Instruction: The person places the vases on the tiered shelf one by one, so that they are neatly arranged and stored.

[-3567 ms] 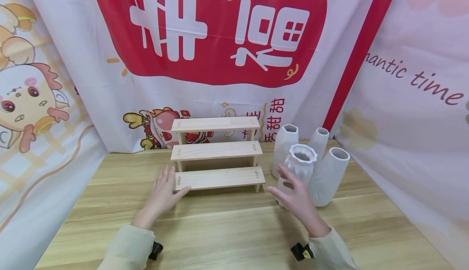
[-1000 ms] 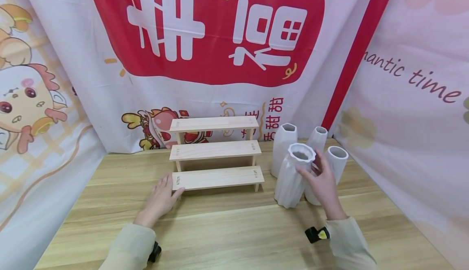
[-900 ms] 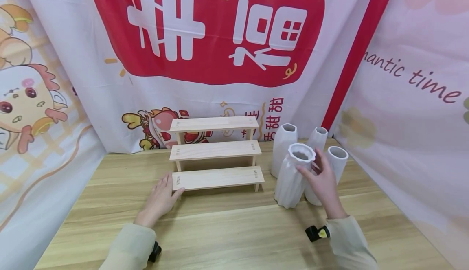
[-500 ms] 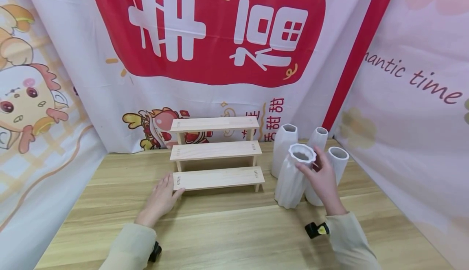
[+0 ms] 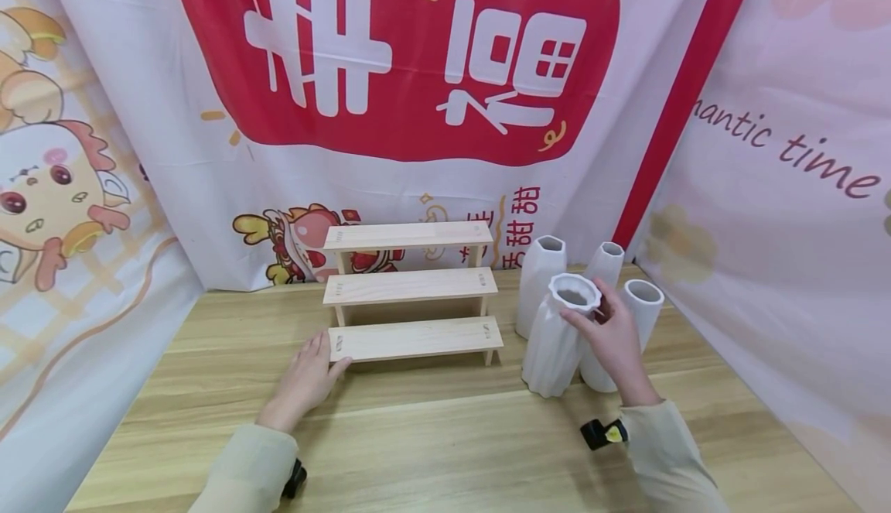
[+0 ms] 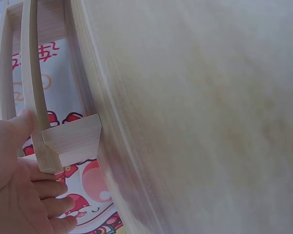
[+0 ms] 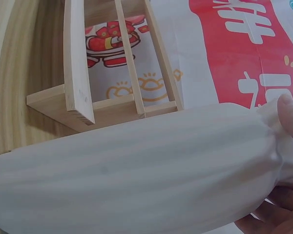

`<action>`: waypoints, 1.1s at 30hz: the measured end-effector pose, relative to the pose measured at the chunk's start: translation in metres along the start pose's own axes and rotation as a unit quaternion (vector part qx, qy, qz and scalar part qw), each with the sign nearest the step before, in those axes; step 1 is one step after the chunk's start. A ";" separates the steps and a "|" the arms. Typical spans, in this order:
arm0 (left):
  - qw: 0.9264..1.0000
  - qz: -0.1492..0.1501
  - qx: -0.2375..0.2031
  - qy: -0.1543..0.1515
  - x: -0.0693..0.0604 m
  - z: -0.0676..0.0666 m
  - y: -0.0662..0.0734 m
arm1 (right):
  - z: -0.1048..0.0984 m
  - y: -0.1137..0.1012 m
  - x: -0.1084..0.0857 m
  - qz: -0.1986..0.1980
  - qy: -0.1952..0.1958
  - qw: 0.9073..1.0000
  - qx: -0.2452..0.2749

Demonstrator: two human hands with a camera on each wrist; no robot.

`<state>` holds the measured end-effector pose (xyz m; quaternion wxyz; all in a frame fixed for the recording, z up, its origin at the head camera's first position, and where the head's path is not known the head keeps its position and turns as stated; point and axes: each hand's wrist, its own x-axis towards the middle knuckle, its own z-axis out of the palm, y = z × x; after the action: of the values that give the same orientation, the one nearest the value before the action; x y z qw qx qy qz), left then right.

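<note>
A three-tier wooden display stand (image 5: 411, 288) stands at the middle of the table. At its left end, my left hand (image 5: 304, 374) holds the corner of the lowest board; in the left wrist view the thumb (image 6: 22, 124) lies on the board's front edge and the fingers are around its end. To the right, my right hand (image 5: 616, 343) grips a white fluted vase (image 5: 553, 354) just below its scalloped rim. The thumb is on the near side of the neck; the other fingertips are partly hidden behind it. In the right wrist view the vase (image 7: 132, 175) fills the lower half.
Behind the held vase stand a white faceted vase (image 5: 536, 285), a slim white vase (image 5: 604, 261) and a leaning round-mouthed white vase (image 5: 643, 308). Printed cloths (image 5: 431, 56) hang around the wooden table (image 5: 418, 451) at the back and both sides.
Since the earliest frame, my right hand has moved from in front of the fluted vase to a grip on its neck. My left hand has settled against the stand. Over the last second, almost nothing moves.
</note>
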<state>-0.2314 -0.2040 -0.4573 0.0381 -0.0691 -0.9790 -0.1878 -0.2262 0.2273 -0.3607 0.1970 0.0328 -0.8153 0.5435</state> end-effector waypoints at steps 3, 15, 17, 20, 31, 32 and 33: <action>1.000 0.001 0.002 0.001 0.000 0.000 0.000 | 0.000 0.000 0.000 -0.006 -0.001 1.000 0.005; 1.000 0.007 0.008 0.011 0.000 0.002 -0.001 | -0.002 0.009 0.002 -0.004 -0.009 1.000 -0.002; 1.000 0.008 0.009 0.013 0.000 0.003 -0.002 | -0.002 0.008 0.002 -0.004 -0.008 1.000 0.000; 1.000 0.008 0.008 0.013 0.001 0.004 -0.003 | -0.002 0.007 0.002 -0.005 -0.007 1.000 -0.002; 1.000 0.004 0.005 0.002 0.002 0.001 -0.002 | -0.002 0.007 0.003 -0.001 0.000 1.000 -0.018; 1.000 0.004 0.006 0.001 0.002 0.001 -0.002 | -0.002 0.007 0.003 0.000 -0.001 1.000 -0.018; 1.000 0.003 0.006 -0.001 0.002 0.001 -0.002 | -0.003 0.006 0.003 0.003 -0.001 1.000 -0.017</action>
<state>-0.2334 -0.2055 -0.4585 0.0380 -0.0720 -0.9800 -0.1816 -0.2304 0.2328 -0.3642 0.1950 0.0280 -0.8245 0.5304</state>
